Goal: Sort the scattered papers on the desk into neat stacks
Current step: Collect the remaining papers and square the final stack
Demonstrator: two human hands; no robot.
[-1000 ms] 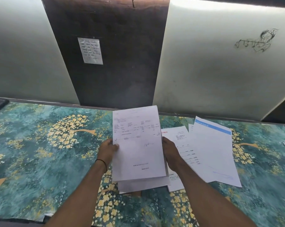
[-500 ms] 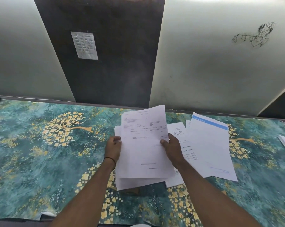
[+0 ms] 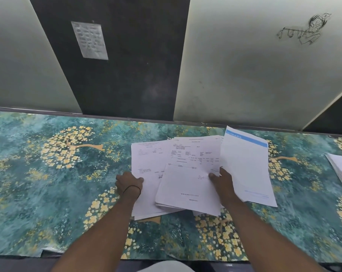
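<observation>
Head view looks down on a table (image 3: 48, 193) covered in a teal cloth printed with yellow blossom trees, where loose papers lie fanned out between the two hands. The left hand (image 3: 129, 183), with a thin black band on its wrist, grips the left sheets (image 3: 146, 163) at their left edge, its thumb on the printed face and its fingers curled round the edge. The right hand (image 3: 224, 186) holds the middle bundle (image 3: 185, 193) at its right edge. Its thumb presses on the top page just beside a signature, and its other fingers are hidden under the paper. This bundle lies askew across the left sheets, covering their right half, and its lower corners spread out unevenly toward the near edge of the table. Whether it is resting on the table or raised a little cannot be told. Behind it a printed page (image 3: 195, 150) shows rows of text too small to read. A blue-banded sheet (image 3: 246, 169) lies just right of the right hand, its left edge running beside that wrist. A side stack (image 3: 340, 169) sits at the far right border, well apart from both hands. On the wall behind, a small note (image 3: 89, 40) is fixed to a dark panel, and a pencil sketch (image 3: 303, 30) marks the pale panel.
</observation>
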